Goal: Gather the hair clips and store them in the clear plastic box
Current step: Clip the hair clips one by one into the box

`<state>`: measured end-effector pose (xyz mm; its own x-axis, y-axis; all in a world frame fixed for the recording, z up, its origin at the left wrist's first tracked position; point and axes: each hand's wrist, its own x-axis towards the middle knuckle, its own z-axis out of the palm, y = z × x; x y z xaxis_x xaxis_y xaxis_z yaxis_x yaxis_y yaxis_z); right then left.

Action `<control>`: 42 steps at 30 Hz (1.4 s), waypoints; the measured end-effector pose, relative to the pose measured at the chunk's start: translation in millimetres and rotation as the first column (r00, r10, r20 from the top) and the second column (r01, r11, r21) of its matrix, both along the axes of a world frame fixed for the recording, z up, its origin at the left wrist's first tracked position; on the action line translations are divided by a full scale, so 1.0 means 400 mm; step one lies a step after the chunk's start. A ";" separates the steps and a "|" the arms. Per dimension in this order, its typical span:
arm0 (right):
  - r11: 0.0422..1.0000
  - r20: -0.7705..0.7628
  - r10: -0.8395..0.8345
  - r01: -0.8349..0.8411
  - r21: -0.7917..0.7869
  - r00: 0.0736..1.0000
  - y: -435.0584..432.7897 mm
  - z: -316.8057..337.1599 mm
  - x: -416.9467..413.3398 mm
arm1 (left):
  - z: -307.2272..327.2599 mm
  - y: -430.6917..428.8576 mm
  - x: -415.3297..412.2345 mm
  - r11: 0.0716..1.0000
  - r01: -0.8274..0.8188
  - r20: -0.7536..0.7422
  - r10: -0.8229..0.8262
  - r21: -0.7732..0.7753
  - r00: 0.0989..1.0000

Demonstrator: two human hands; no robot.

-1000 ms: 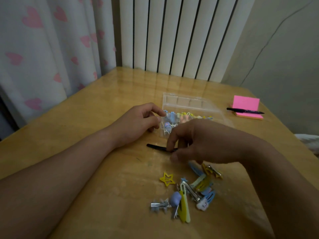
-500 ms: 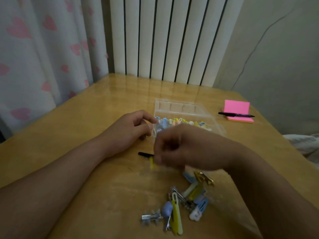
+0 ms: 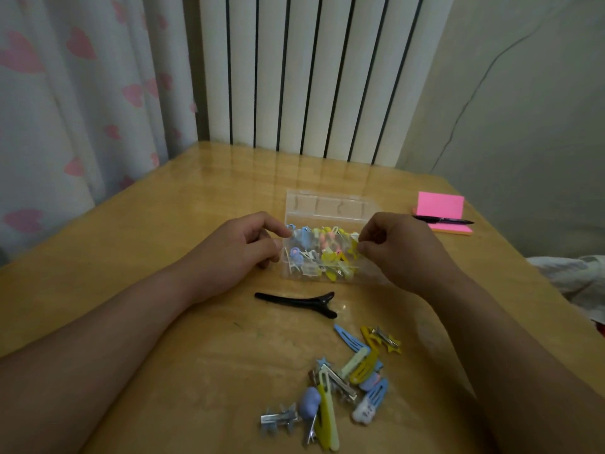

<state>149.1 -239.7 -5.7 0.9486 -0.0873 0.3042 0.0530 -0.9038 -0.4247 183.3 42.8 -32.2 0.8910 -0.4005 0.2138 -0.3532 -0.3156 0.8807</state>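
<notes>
Left hand (image 3: 248, 247) pinches the clear plastic box's (image 3: 330, 206) left wall; my right hand (image 3: 396, 247) curls over its hair clips (image 3: 327, 253), grip unclear.

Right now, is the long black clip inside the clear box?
No, the black clip lies on the table, outside the clear box.

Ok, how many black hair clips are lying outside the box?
1. The black clip lies on the table between the clear box and the pile of coloured clips. The pile overlaps, so another could be hidden.
</notes>
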 end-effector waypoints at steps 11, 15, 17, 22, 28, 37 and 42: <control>0.991 0.022 0.005 -0.008 0.133 1.000 0.023 0.004 -0.005 | 0.005 -0.003 -0.006 1.000 -0.017 0.001 0.017 0.016 1.000; 0.981 0.039 0.016 -0.023 0.191 0.999 0.042 0.001 -0.009 | 0.005 -0.004 -0.006 1.000 -0.020 0.003 0.020 0.019 1.000; 0.981 0.008 0.038 -0.039 0.191 0.999 0.048 -0.001 -0.010 | 0.005 -0.004 -0.005 0.999 -0.021 0.004 0.021 0.024 1.000; 0.974 0.020 0.038 -0.041 0.221 0.999 0.047 0.003 -0.012 | 0.010 -0.006 -0.011 0.999 -0.028 0.007 0.028 0.031 1.000; 0.977 0.094 0.053 -0.071 0.201 0.994 0.046 0.007 -0.013 | 0.012 -0.007 -0.015 0.999 -0.031 0.009 0.030 0.031 1.000; 0.895 -0.357 0.440 -0.436 0.095 0.824 0.062 0.132 -0.101 | 0.015 -0.007 -0.019 0.999 -0.039 0.008 0.039 0.033 0.999; 0.857 -0.655 0.306 -0.500 -0.127 0.691 0.082 0.138 -0.126 | 0.017 -0.005 -0.019 0.998 -0.040 0.009 0.039 0.042 0.999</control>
<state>98.7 -206.8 49.6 0.8580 0.3415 -0.3837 0.2662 -0.9345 -0.2364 175.6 40.8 -25.3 0.9047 -0.3739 0.2045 -0.3466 -0.3666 0.8634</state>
